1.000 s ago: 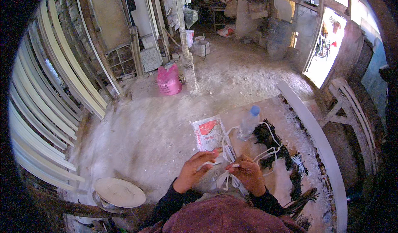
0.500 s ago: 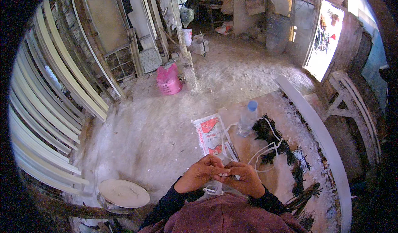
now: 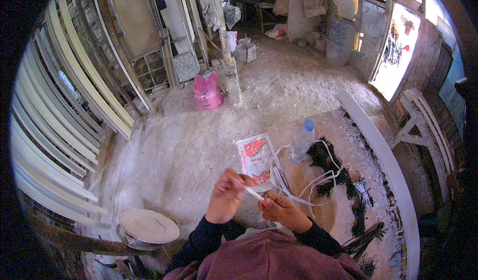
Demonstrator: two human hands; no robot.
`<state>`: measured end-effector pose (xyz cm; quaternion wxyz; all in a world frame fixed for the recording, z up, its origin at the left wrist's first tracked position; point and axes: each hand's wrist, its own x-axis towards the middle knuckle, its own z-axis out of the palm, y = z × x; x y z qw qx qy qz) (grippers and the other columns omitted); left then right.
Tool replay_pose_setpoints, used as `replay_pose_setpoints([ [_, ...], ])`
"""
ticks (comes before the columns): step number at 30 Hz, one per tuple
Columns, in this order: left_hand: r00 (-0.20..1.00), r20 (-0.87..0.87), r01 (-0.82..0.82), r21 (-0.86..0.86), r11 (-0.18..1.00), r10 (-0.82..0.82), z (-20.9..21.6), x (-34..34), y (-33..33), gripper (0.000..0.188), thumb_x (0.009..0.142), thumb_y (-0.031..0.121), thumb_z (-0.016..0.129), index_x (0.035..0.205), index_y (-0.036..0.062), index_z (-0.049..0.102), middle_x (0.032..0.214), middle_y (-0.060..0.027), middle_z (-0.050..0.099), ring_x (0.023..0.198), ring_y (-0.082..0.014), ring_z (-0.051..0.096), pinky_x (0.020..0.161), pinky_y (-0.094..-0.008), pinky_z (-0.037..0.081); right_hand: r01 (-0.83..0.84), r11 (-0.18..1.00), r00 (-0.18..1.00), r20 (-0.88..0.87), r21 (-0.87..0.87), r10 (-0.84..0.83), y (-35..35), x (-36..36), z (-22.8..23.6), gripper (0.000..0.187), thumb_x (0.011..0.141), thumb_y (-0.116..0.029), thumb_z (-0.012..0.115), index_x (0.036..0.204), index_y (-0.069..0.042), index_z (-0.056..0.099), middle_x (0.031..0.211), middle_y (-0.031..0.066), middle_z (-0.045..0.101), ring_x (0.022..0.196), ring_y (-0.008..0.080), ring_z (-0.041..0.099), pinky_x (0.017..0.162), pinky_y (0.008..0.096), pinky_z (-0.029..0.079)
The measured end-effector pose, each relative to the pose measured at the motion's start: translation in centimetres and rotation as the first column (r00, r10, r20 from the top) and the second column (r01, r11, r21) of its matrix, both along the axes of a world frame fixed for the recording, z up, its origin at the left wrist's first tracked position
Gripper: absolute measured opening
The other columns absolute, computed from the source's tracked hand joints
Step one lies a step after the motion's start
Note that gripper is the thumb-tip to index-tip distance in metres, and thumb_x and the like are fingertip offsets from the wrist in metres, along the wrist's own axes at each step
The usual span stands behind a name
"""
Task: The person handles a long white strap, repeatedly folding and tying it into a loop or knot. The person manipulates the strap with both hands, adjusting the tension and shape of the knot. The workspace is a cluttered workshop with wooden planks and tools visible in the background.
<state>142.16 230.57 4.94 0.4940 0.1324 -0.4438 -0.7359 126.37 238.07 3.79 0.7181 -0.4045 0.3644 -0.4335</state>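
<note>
My left hand (image 3: pixel 226 200) and right hand (image 3: pixel 281 211) each grip closed on the white strap (image 3: pixel 254 193), stretched between them.

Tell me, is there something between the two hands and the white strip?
Nothing visible is. The left hand and the right hand both pinch the white strip directly, and its loose loops trail toward the plastic bottle.
</note>
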Motion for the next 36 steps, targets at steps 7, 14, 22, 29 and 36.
replay_pose_setpoints([
  [7,0.851,-0.484,-0.146,0.158,0.977,0.205,2.2,5.2,-5.1,0.005,0.084,0.014,0.052,0.085,0.0096,0.049,0.074,-0.0009,0.052,0.067,-0.0132,0.053,0.074,-0.0307,0.049,-0.08,0.972,0.906,-0.424,-0.22,-0.021,-1.1,-1.2,-1.0,0.03,0.091,-0.03,0.039,0.076,-0.007,0.05,0.063,-0.0042,0.042,0.057,0.0061,0.039,0.052,0.0209,0.034],
  [14,0.818,-0.398,-0.358,0.215,0.909,0.416,2.1,10.0,-9.0,0.009,0.085,0.013,0.051,0.081,0.0049,0.051,0.077,-0.0023,0.054,0.073,-0.0147,0.056,0.081,-0.0325,0.048,-0.054,0.958,0.904,-0.421,-0.282,-0.073,-1.5,-3.3,0.8,0.028,0.091,-0.029,0.041,0.075,-0.008,0.049,0.064,-0.0044,0.043,0.058,0.0054,0.039,0.053,0.0201,0.034],
  [22,0.857,-0.335,-0.317,0.258,0.913,0.392,-4.2,9.9,-9.2,0.007,0.083,0.013,0.054,0.081,0.0069,0.053,0.081,-0.0038,0.058,0.08,-0.016,0.058,0.082,-0.0365,0.048,0.332,0.918,0.926,-0.109,-0.218,-0.361,-2.6,-6.0,2.6,0.027,0.089,-0.032,0.044,0.07,-0.012,0.044,0.059,-0.004,0.04,0.053,0.006,0.039,0.048,0.0214,0.034],
  [29,0.974,0.091,-0.226,0.43,0.874,0.207,-10.5,3.2,-3.4,0.013,0.081,0.014,0.057,0.093,0.0076,0.054,0.087,-0.0047,0.059,0.073,-0.0117,0.059,0.067,-0.0237,0.052,0.53,0.847,0.472,0.84,-0.028,-0.268,-4.6,-7.1,4.4,0.03,0.089,-0.036,0.042,0.069,-0.014,0.043,0.059,-0.0014,0.038,0.054,0.0111,0.034,0.05,0.0268,0.031],
  [36,0.888,-0.401,0.422,0.516,0.745,-0.225,-12.4,-1.2,0.2,0.015,0.08,0.02,0.059,0.091,0.0111,0.055,0.122,-0.0131,0.041,0.116,-0.0305,0.036,0.095,-0.0449,0.035,0.57,0.82,0.357,0.916,-0.058,-0.183,-5.0,-7.8,4.0,0.025,0.089,-0.03,0.043,0.075,-0.01,0.051,0.071,0.0012,0.05,0.064,0.0132,0.043,0.057,0.0281,0.038],
])
